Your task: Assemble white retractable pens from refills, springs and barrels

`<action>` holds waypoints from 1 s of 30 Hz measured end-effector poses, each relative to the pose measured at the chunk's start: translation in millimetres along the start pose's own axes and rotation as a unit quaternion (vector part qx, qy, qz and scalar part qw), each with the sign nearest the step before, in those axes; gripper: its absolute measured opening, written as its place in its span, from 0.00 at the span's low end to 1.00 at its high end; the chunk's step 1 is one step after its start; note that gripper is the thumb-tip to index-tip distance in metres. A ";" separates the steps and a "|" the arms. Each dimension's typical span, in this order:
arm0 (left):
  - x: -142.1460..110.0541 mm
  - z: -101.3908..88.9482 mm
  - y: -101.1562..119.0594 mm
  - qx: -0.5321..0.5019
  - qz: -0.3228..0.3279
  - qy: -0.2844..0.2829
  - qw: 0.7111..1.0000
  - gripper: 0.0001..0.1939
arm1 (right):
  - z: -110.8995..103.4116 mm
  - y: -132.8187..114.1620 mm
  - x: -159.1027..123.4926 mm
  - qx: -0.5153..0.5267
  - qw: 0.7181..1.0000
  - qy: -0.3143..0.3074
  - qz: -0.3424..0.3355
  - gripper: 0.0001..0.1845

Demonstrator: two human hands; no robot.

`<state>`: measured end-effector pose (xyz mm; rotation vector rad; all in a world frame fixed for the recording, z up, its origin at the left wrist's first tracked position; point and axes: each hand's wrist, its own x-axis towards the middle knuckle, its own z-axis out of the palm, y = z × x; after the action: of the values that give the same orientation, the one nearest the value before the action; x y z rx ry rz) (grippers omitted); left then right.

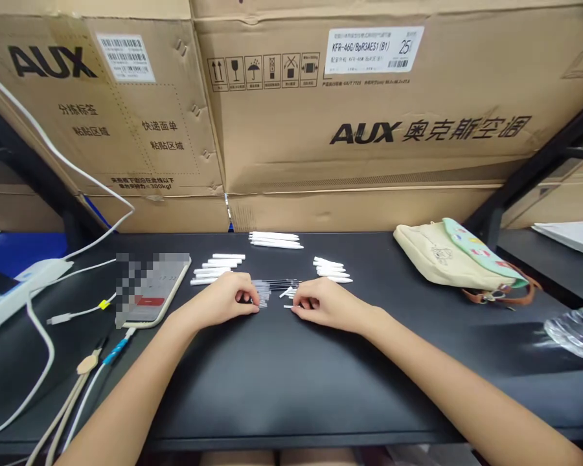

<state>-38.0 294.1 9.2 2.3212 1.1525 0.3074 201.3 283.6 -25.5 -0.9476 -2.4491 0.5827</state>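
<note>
My left hand (226,299) is pinched at the edge of a row of small clear tubes (261,290); whatever its fingertips hold is too small to make out. My right hand (331,303) pinches or presses on a small white piece (288,306), whose end pokes out from the fingertips. Between the hands lie thin dark pen refills (279,284) and a tilted white bit (285,292). White pen barrels (218,263) lie stacked beyond my left hand. Shorter white pen parts with pointed ends (330,269) lie beyond my right hand.
Several whole white pens (274,240) lie at the back, before cardboard boxes (369,155). A phone (158,291), cables (85,388) and a power strip (24,291) are at left. A cream pouch (432,259) and a clear container (576,333) are at right.
</note>
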 end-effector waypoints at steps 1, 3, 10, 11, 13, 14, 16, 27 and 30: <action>-0.1 0.1 0.6 0.000 0.002 -0.003 1.000 0.06 | 0.4 -0.4 0.0 0.002 1.000 -0.002 -0.002 0.07; -0.5 0.2 1.9 0.002 0.007 -0.009 1.000 0.06 | 1.2 -0.8 0.1 0.002 1.000 0.001 -0.007 0.07; -1.1 1.0 6.0 -0.023 0.001 -0.014 1.000 0.08 | 2.2 -0.8 1.4 0.019 0.992 0.127 -0.010 0.08; -0.7 1.3 6.8 -0.041 0.001 -0.008 0.999 0.09 | 2.5 -0.7 1.6 0.023 0.989 0.146 -0.003 0.08; 0.9 2.2 8.7 -0.090 -0.002 0.000 0.996 0.11 | 3.9 -0.4 1.8 0.031 0.985 0.169 0.011 0.08; 2.0 3.0 9.7 -0.121 -0.008 -0.001 0.993 0.12 | 4.8 -0.2 1.8 0.034 0.984 0.172 0.017 0.08; 4.3 5.5 11.4 -0.195 -0.033 -0.013 0.980 0.14 | 7.1 -0.1 1.5 0.039 0.985 0.168 0.020 0.07; 8.4 12.5 13.7 -0.377 -0.098 0.009 0.921 0.13 | 10.6 2.3 -0.1 0.032 0.988 0.150 -0.021 0.07; 8.4 11.7 14.3 -0.379 -0.101 0.014 0.920 0.14 | 10.9 1.9 0.1 0.031 0.984 0.175 -0.032 0.07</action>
<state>-18.3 289.4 7.0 1.5131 1.0310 0.5899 196.2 282.5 -35.4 -0.8622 -2.1270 0.4257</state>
